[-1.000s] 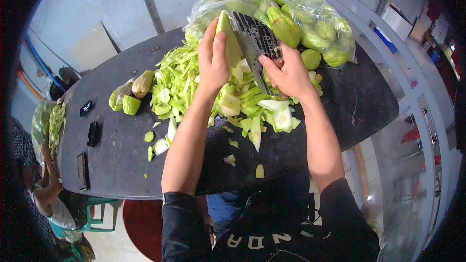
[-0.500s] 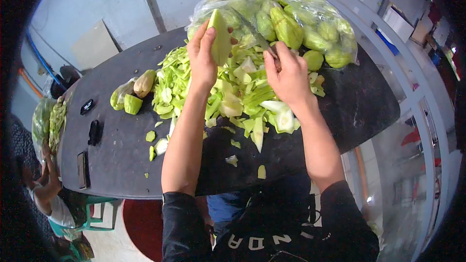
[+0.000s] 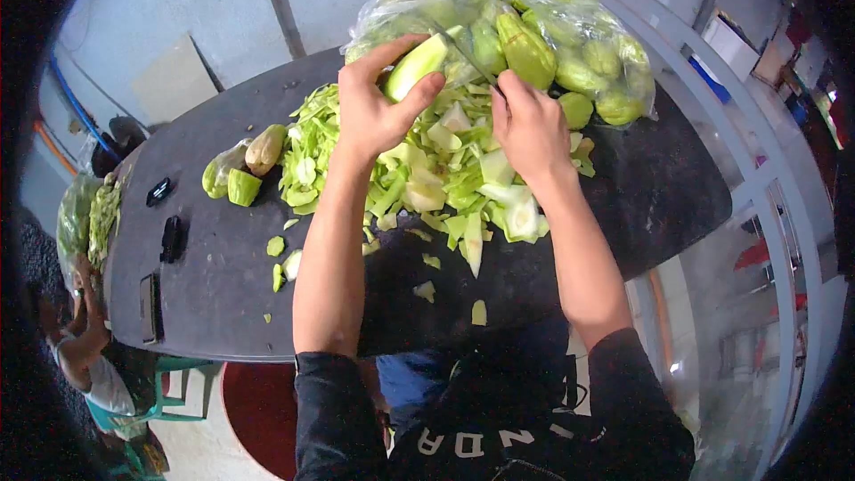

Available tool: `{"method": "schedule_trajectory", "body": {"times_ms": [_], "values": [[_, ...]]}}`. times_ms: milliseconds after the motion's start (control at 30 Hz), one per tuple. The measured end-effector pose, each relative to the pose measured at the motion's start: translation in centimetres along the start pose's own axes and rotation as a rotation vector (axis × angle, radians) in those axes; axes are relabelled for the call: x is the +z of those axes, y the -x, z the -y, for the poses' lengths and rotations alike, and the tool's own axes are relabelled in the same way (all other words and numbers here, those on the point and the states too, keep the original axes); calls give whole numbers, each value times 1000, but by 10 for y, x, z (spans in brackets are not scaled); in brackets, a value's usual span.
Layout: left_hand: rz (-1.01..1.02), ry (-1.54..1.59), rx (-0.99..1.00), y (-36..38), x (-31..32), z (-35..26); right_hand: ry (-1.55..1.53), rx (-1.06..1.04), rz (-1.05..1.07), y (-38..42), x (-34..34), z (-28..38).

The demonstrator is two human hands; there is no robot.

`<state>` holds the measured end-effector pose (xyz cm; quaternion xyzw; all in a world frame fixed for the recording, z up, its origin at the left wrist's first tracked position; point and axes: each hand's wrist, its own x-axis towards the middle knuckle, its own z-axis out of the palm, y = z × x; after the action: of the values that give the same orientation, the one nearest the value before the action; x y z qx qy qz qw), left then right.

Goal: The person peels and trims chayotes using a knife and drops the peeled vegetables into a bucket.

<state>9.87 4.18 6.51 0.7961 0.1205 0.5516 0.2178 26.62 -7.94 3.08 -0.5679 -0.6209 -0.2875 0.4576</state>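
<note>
My left hand (image 3: 372, 110) grips a pale green chayote piece (image 3: 415, 66), held above a heap of green peelings and cut pieces (image 3: 427, 169) on a black table (image 3: 223, 276). My right hand (image 3: 530, 129) is closed on the handle of a cleaver (image 3: 465, 53), whose blade shows edge-on, its tip beside the chayote piece. Behind both hands lies a clear plastic bag of whole chayotes (image 3: 543, 44).
A few whole and halved chayotes (image 3: 242, 169) lie at the table's left. Small black objects (image 3: 169, 239) sit near the left edge. A person (image 3: 85, 347) with a bag of greens (image 3: 93, 223) is low at the left. A metal railing (image 3: 757, 151) runs at the right.
The chayote piece was turned from upright to lying flatter in my left hand. The cleaver blade, broadside a second ago, now shows edge-on and has moved behind the piece.
</note>
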Motion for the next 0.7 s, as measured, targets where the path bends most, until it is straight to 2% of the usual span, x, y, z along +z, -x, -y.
{"method": "schedule_trajectory", "body": {"times_ms": [67, 133, 200, 267, 333, 367, 400, 433, 467, 500, 567, 600, 633, 667, 700], "values": [[21, 104, -8, -3, 0, -1, 128, 230, 128, 3, 6, -19], [10, 185, -41, -3, 0, -1, 120, 198, 86, -1, -1, -22], [-1, 285, -204, 0, -6, -1, 44, 269, 79, -3, -8, -16], [-13, 321, -231, -1, -15, -4, 1, 270, 37, -8, -9, -13], [-5, 496, -449, 5, -32, -7, -135, 290, -60, -8, -14, -12], [23, 528, -537, 12, -47, -13, -111, 322, -49, -10, -20, -11], [114, 557, -575, 20, -70, -26, -116, 335, -40, -10, -24, -12], [-138, 640, -707, 49, -89, -8, -95, 324, -72, -11, -27, -16], [-237, 537, -842, 75, -116, -18, -72, 315, -111, -13, -29, -20], [-255, 478, -832, 96, -138, -37, -73, 315, -157, -15, -31, -22], [-54, 446, -616, 148, -169, -88, -95, 370, -175, -15, -36, -28], [62, 465, -589, 172, -190, -106, -117, 410, -181, -15, -39, -32], [315, 589, -658, 194, -223, -111, -69, 370, -198, -13, -38, -41], [358, 563, -724, 221, -242, -123, -67, 379, -195, -12, -37, -43], [530, 452, -860, 233, -266, -130, -102, 426, -209, -13, -36, -43]]}}
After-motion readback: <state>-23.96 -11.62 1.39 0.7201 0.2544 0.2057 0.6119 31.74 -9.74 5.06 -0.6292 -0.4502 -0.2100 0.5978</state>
